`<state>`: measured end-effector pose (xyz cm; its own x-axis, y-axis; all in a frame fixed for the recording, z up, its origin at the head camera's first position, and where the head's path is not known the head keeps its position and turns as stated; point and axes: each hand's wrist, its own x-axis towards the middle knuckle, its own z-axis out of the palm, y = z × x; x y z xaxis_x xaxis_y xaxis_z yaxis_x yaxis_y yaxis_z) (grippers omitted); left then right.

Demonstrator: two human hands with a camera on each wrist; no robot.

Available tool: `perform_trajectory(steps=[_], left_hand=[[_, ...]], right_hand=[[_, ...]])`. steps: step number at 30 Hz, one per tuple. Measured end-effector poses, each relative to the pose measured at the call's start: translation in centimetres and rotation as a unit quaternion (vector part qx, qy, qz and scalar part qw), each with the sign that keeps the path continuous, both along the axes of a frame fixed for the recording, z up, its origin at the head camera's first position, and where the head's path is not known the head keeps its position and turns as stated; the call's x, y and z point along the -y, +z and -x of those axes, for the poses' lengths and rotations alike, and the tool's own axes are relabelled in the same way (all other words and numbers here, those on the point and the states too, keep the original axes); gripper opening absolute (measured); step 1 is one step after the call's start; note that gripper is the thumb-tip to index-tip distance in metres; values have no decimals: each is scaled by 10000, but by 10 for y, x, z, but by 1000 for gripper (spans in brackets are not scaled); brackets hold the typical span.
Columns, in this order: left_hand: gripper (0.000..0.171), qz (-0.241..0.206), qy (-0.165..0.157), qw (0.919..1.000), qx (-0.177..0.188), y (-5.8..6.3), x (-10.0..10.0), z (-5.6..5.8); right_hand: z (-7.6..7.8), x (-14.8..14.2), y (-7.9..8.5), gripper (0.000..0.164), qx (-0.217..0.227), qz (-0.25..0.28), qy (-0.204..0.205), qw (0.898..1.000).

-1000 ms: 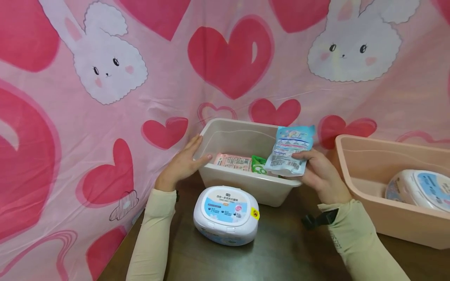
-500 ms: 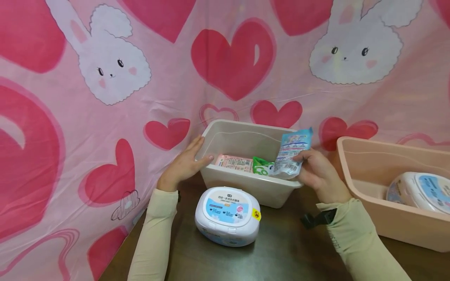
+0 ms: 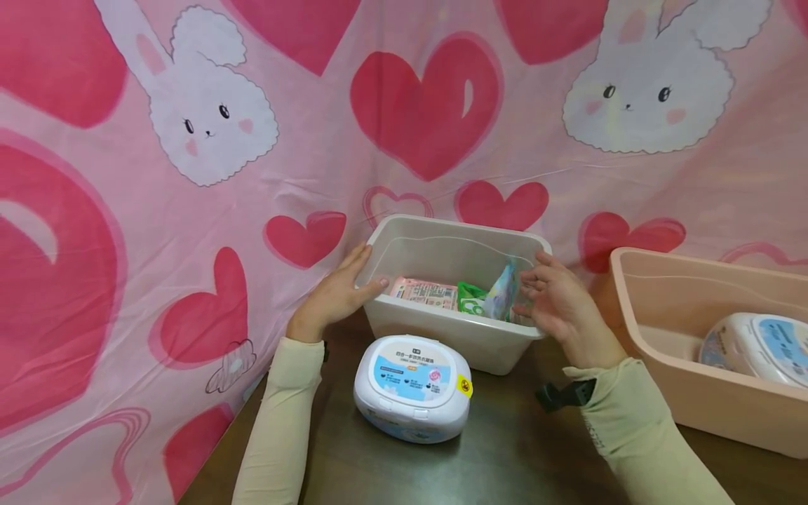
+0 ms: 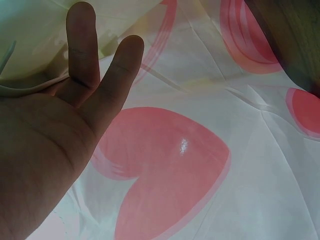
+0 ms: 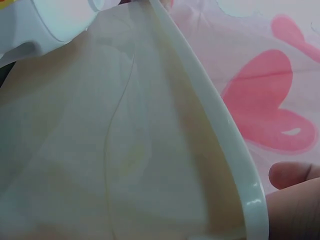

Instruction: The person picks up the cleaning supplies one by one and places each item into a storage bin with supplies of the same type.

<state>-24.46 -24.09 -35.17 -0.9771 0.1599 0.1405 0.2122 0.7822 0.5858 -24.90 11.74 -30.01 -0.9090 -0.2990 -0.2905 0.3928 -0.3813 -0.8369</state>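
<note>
A light grey plastic bin (image 3: 442, 326) stands at the middle of the table. Inside it lie a pink printed packet (image 3: 424, 292) and a green-and-white packet (image 3: 470, 298). A blue pouch (image 3: 501, 294) leans on edge at the right end of the bin. My left hand (image 3: 334, 293) rests along the bin's left rim, fingers extended and thumb over the front corner. Around the right end, my right hand (image 3: 562, 301) has its fingers spread loosely at the rim, no longer gripping the pouch. Fingers (image 5: 295, 195) show beside the rim in the right wrist view.
A white lidded tub (image 3: 413, 389) with a blue label sits on the dark table (image 3: 505, 435) in front of the bin. On the right stands a peach bin (image 3: 713, 393) holding a similar white tub (image 3: 757, 344). A pink heart-print cloth (image 3: 303, 175) hangs behind.
My right hand has lowered the blue pouch into the right end of the grey bin and let go of it. The left hand has stayed on the left rim.
</note>
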Motion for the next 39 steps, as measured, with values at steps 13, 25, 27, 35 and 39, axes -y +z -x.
perform_trajectory(steps=[13,25,27,35,39], left_hand=[[90,28,40,10000,34,1,-1,-1],[90,23,57,10000,31,0,-2,-2],[90,11,53,10000,44,0,-3,-2],[91,-11,72,10000,53,0,-4,-2],[90,5,54,10000,-14,-1,-2,-3]], right_hand=[[-8,-5,-5,67,-793,-373,220,9959],[-23,-13,-2,61,-1549,-1320,381,9783],[-25,-17,0,60,-1629,-1322,476,9766],[-36,-41,5,50,-2073,-2042,487,9555],[-42,-50,5,50,-2387,-2448,550,9381]])
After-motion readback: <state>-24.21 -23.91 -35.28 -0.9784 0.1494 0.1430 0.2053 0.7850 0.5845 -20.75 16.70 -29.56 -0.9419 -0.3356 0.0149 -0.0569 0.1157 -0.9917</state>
